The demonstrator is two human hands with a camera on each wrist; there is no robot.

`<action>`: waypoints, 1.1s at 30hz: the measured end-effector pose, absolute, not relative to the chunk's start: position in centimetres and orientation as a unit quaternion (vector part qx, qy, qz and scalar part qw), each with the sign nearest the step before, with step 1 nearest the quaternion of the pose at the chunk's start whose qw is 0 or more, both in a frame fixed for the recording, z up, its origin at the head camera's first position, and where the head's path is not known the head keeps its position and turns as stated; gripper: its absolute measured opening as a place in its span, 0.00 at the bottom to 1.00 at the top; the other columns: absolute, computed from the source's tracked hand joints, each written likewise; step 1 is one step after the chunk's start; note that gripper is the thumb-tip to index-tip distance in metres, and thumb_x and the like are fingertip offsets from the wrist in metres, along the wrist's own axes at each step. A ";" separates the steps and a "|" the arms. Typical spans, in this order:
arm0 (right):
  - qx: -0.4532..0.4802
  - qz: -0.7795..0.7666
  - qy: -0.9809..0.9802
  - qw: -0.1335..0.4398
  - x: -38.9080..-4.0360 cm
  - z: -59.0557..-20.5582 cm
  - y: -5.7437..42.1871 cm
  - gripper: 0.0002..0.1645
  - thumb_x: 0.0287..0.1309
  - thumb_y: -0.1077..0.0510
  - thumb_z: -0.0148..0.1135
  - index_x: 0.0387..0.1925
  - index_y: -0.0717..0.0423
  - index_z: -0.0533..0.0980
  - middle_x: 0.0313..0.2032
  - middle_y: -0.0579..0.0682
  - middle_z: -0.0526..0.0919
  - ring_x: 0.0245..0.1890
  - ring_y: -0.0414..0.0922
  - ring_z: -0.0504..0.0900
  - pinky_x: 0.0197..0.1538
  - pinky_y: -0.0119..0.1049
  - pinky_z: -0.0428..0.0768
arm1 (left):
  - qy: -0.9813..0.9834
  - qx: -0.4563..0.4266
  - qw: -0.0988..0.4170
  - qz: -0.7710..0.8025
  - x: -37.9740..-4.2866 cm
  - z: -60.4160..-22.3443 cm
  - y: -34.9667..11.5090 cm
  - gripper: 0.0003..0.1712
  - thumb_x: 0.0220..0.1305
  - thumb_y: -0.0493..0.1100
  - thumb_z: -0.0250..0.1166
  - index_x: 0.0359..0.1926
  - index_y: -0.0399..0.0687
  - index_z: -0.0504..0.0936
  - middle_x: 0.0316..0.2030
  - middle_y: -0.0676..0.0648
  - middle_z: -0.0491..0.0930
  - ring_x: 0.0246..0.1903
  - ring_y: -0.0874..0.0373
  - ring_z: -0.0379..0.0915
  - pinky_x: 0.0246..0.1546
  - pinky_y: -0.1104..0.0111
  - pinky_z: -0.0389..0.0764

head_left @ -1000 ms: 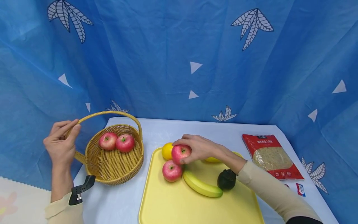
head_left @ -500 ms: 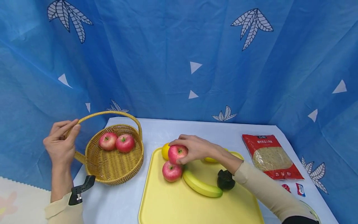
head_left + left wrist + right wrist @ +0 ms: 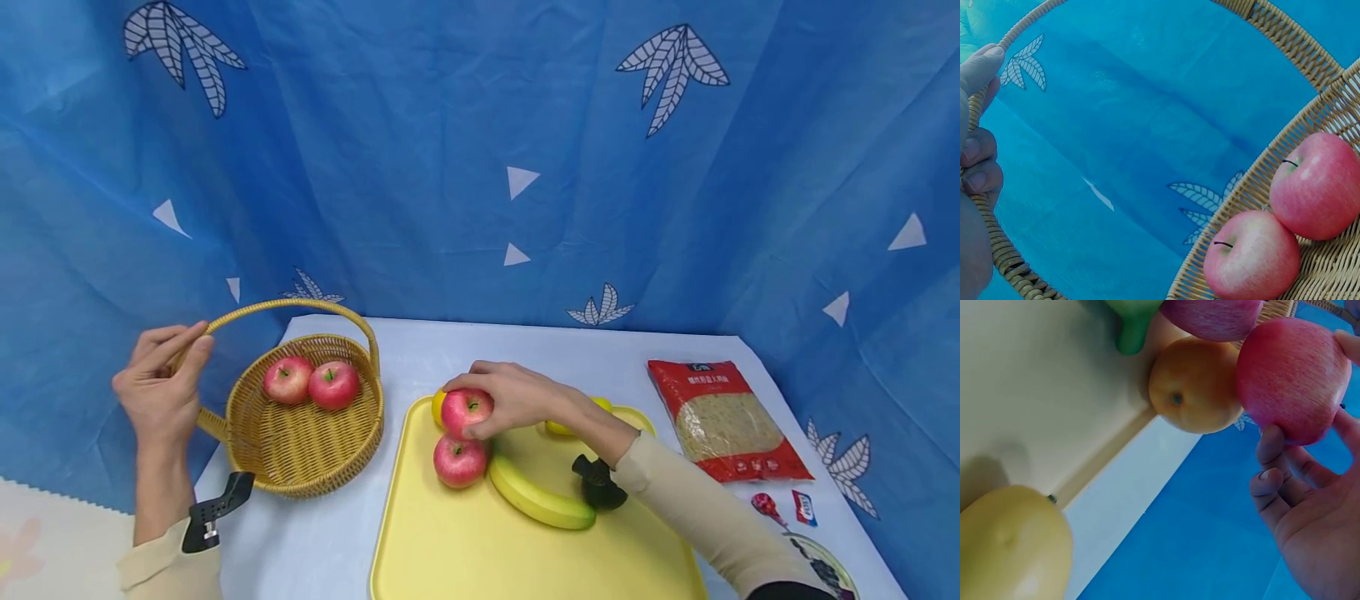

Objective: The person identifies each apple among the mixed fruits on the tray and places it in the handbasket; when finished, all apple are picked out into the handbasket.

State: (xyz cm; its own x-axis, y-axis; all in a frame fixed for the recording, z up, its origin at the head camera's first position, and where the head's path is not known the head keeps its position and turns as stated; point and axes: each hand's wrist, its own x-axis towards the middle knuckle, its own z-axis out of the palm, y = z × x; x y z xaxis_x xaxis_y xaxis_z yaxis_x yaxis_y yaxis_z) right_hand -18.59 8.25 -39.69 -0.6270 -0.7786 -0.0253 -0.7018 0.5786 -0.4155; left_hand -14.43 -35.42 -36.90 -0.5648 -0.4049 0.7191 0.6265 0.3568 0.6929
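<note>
In the head view my left hand (image 3: 161, 383) grips the arched handle of a wicker basket (image 3: 307, 446), where two red apples (image 3: 333, 385) lie at the back. My right hand (image 3: 513, 396) holds another red apple (image 3: 465, 411) between thumb and fingers over the yellow tray (image 3: 480, 554). Just in front of it a further apple (image 3: 460, 462) lies on the tray. An orange (image 3: 1194, 384) sits at the tray's back corner, partly hidden by the held apple in the head view. A banana (image 3: 540, 496) lies to the right of the tray's apple.
A dark round fruit (image 3: 602, 487) sits by the banana, close to my right sleeve. A yellow fruit (image 3: 1016, 547) lies behind my right wrist. Right of the tray are a red food bag (image 3: 727, 417), a small packet (image 3: 805, 507) and a round dish (image 3: 825, 567), partly covered by the sleeve.
My right hand has shifted left with the apple, covering more of the orange. Its sleeve has uncovered part of the round dish at right. The left hand stays on the basket handle.
</note>
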 end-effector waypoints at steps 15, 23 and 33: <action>-0.433 -0.178 0.877 0.102 -18.8 -39.2 6.2 0.39 0.50 0.28 0.66 0.66 0.24 0.71 0.49 0.38 0.75 0.43 0.34 0.76 0.42 0.31 0.79 | -0.684 -0.076 0.457 -0.563 -14.6 -37.1 -35.6 0.12 0.59 0.24 0.68 0.45 0.23 0.85 0.38 0.54 0.83 0.40 0.63 0.75 0.35 0.81 0.75; -0.441 -0.185 0.872 0.104 -18.8 -38.7 5.3 0.39 0.51 0.29 0.67 0.66 0.24 0.71 0.47 0.37 0.74 0.43 0.34 0.76 0.42 0.31 0.79 | -0.681 -0.079 0.459 -0.565 -14.7 -37.1 -35.6 0.12 0.59 0.24 0.68 0.45 0.23 0.84 0.38 0.53 0.83 0.40 0.62 0.75 0.34 0.81 0.75; -0.448 -0.188 0.869 0.098 -19.0 -38.6 4.3 0.39 0.51 0.30 0.67 0.66 0.24 0.71 0.46 0.36 0.74 0.42 0.33 0.76 0.44 0.31 0.78 | -0.682 -0.082 0.457 -0.565 -14.7 -37.2 -35.8 0.12 0.59 0.24 0.68 0.45 0.23 0.85 0.38 0.53 0.83 0.39 0.62 0.74 0.34 0.81 0.74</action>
State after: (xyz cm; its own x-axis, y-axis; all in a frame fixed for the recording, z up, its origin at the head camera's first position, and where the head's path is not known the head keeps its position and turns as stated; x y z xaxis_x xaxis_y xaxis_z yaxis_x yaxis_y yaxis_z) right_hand -19.04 4.26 -38.61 -0.5795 -0.8150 -0.0019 -0.7413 0.5281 -0.4143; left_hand -14.71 -35.78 -37.17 -0.5690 -0.4042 0.7161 0.6280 0.3486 0.6958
